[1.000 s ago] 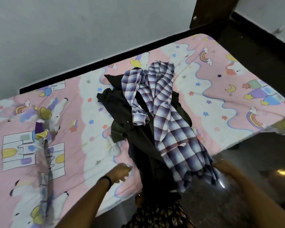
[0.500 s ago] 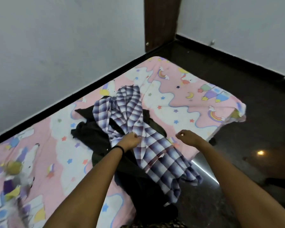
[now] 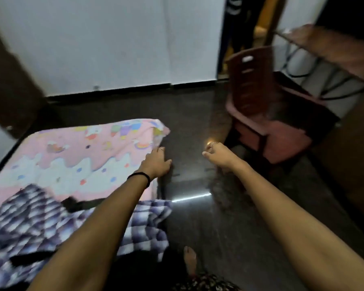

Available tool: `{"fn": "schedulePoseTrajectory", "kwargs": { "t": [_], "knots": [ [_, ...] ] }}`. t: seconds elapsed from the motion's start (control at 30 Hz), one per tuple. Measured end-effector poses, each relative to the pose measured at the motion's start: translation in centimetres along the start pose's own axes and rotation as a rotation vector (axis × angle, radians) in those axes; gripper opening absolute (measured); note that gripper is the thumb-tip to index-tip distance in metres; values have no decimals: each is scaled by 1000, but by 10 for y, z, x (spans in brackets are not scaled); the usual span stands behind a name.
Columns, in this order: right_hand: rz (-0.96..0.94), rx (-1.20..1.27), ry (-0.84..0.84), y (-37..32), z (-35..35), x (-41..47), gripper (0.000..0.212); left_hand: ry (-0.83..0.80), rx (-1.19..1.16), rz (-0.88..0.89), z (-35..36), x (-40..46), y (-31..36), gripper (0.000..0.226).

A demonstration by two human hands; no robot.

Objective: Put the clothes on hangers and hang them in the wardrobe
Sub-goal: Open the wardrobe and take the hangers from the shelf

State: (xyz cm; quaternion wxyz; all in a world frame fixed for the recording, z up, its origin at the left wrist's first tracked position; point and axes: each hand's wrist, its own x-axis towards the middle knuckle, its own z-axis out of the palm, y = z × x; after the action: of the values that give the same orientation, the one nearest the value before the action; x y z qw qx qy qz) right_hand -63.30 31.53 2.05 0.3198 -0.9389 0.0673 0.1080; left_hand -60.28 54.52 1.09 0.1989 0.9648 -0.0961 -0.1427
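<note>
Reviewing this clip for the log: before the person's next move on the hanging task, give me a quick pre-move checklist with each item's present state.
1. Left hand free: ok, it holds nothing.
2. Right hand free: ok, fingers loosely curled, nothing held.
3. Checked shirt within reach: ok, it lies on the bed, its hem over the edge.
4. Hanger at hand: not ok, none visible.
5. Wardrobe located: cannot tell, the frame is blurred and no wardrobe shows clearly.
6. Floor path: not ok, a red chair stands ahead on the right.
</note>
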Motion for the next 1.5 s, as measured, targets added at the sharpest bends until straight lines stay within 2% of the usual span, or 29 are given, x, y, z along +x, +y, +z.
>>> {"fn": "schedulePoseTrajectory", "kwargs": {
  "t": [0.3, 0.53, 0.73, 0.9, 1.03, 1.27, 1.5],
  "knots": [
    [432, 112, 339, 161, -125, -130, 39, -180, 238, 567, 68, 22, 237, 58],
    [639, 213, 523, 257, -190, -183, 33, -258, 368, 825, 114, 39, 373, 61],
    [703, 275, 654, 336, -258, -186, 26, -153, 364, 1032, 142, 70, 505, 63],
    [719, 275, 747, 388, -330, -196, 31, -77, 360, 1183, 157, 84, 612, 68],
    [746, 268, 856, 428, -380, -196, 30, -14, 396, 1288, 169, 103, 675, 69],
    [791, 236, 883, 484, -461, -141, 35, 87, 431, 1404, 174, 180, 800, 76],
    [878, 233, 980, 525, -550, -69, 41, 248, 333, 1591, 166, 263, 942, 76]
  ]
}}
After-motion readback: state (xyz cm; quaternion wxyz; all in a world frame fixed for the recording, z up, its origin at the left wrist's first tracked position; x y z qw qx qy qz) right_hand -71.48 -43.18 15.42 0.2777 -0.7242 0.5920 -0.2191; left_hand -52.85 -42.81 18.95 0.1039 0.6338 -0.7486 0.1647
